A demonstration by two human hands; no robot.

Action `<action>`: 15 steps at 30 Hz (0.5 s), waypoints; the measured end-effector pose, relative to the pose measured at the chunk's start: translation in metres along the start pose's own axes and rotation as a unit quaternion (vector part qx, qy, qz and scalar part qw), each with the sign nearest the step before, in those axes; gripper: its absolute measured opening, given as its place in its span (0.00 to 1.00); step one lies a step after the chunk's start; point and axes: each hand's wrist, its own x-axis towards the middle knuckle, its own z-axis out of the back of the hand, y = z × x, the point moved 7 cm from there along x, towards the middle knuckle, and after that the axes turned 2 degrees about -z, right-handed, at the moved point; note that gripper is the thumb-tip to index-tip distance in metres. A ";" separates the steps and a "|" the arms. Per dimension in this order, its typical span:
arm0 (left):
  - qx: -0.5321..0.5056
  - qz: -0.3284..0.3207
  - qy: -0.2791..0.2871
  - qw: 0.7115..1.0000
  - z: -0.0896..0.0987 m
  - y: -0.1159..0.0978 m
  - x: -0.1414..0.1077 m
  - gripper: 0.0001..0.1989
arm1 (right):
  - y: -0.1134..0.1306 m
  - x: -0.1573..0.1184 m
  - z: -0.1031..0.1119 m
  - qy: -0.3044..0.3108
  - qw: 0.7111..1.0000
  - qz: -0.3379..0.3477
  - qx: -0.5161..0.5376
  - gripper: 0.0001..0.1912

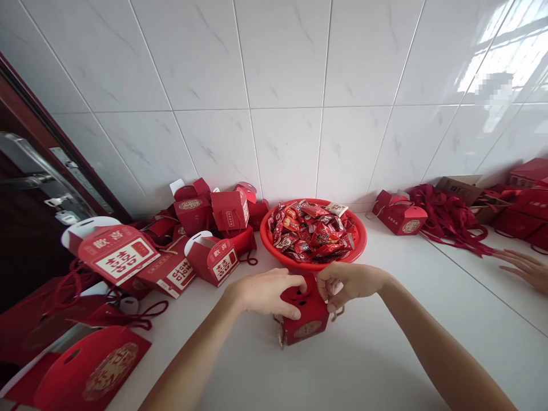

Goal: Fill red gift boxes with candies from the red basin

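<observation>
A small red box (306, 328) with a gold round emblem and beige cord at its sides stands on the white table, in front of the candy basket. My left hand (270, 292) grips its top from the left, thumb and fingers on the upper flaps. On the right side of the same box, my right hand (353, 283) has its fingers closed at the upper edge, pinching a flap or something pale there. Just behind both hands is a round red basket (362, 231) filled with red wrapped candies (312, 228).
Several red gift boxes (124, 251) are piled at the left, beside a dark door. At the right are another red box (400, 214), a heap of red ribbon (445, 214), a brown carton (460, 189) and another person's hand (526, 267). A tiled wall (286, 148) stands behind.
</observation>
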 end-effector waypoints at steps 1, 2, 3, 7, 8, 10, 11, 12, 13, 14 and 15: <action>-0.002 0.000 0.006 1.000 0.000 0.000 0.001 0.26 | 0.003 -0.001 0.001 -0.007 1.000 0.008 0.006 0.21; -0.005 0.003 0.010 1.000 -0.001 0.000 0.001 0.27 | 0.006 -0.003 0.002 -0.015 1.000 0.017 0.019 0.20; -0.008 0.007 0.012 1.000 -0.001 0.000 0.000 0.28 | 0.010 -0.006 0.004 -0.024 0.999 0.026 0.041 0.19; -0.023 0.018 -0.001 1.000 0.000 -0.001 -0.001 0.29 | 0.031 -0.023 0.014 -0.088 0.978 0.089 0.164 0.16; -0.026 0.019 -0.007 0.999 0.000 -0.002 -0.001 0.29 | 0.035 -0.027 0.016 -0.108 0.973 0.103 0.176 0.15; -0.040 0.024 -0.014 0.999 -0.001 -0.002 -0.001 0.29 | 0.042 -0.034 0.018 -0.140 0.969 0.118 0.165 0.14; -0.049 0.029 -0.018 0.998 -0.002 -0.002 0.000 0.30 | 0.044 -0.036 0.019 -0.152 0.970 0.120 0.148 0.13; -0.059 0.033 -0.024 0.997 -0.002 -0.001 0.000 0.32 | 0.046 -0.038 0.018 -0.159 0.971 0.120 0.130 0.13; -0.067 0.036 -0.035 0.996 -0.001 0.000 -0.001 0.34 | 0.048 -0.039 0.017 -0.163 0.973 0.121 0.113 0.13; -0.073 0.037 -0.050 0.995 0.002 0.001 -0.003 0.37 | 0.051 -0.041 0.017 -0.165 0.974 0.124 0.097 0.13; -0.079 0.034 -0.072 0.994 0.006 0.001 -0.005 0.39 | 0.053 -0.042 0.016 -0.169 0.974 0.128 0.082 0.13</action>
